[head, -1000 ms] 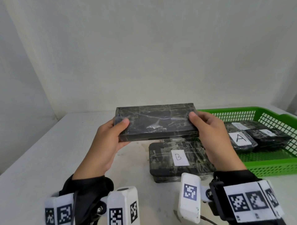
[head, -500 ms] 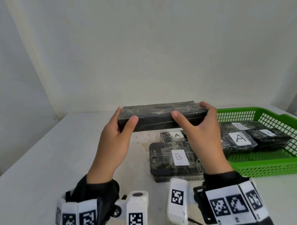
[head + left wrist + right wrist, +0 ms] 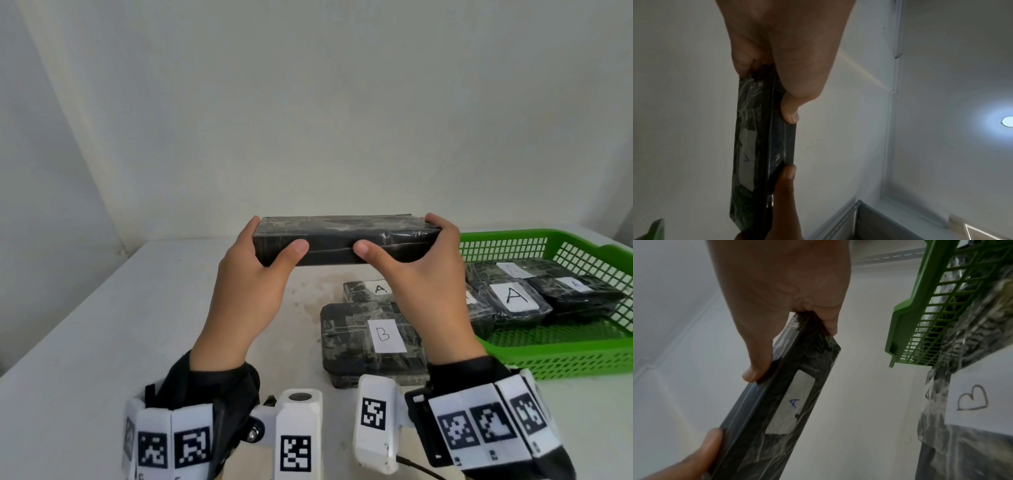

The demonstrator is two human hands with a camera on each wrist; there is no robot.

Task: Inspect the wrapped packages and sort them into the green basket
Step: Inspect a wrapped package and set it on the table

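A flat black package wrapped in clear film (image 3: 342, 240) is held in the air above the white table (image 3: 102, 325), tilted so its long side faces me. My left hand (image 3: 260, 260) grips its left end and my right hand (image 3: 418, 260) grips its right end, thumbs on the near side. In the right wrist view the package (image 3: 789, 402) shows a white label marked A on its far face. The left wrist view shows the package (image 3: 760, 146) edge-on. The green basket (image 3: 565, 353) at the right holds several black packages labelled A (image 3: 513, 298).
On the table below my hands lies a package labelled B (image 3: 373, 339), and behind it another labelled A (image 3: 370, 291). A white wall stands close behind the table. The table's left half is bare.
The package has been tipped further, its top face turning away from me so the long side now faces me. Both hands shifted their grip, with the thumbs moving onto the near side.
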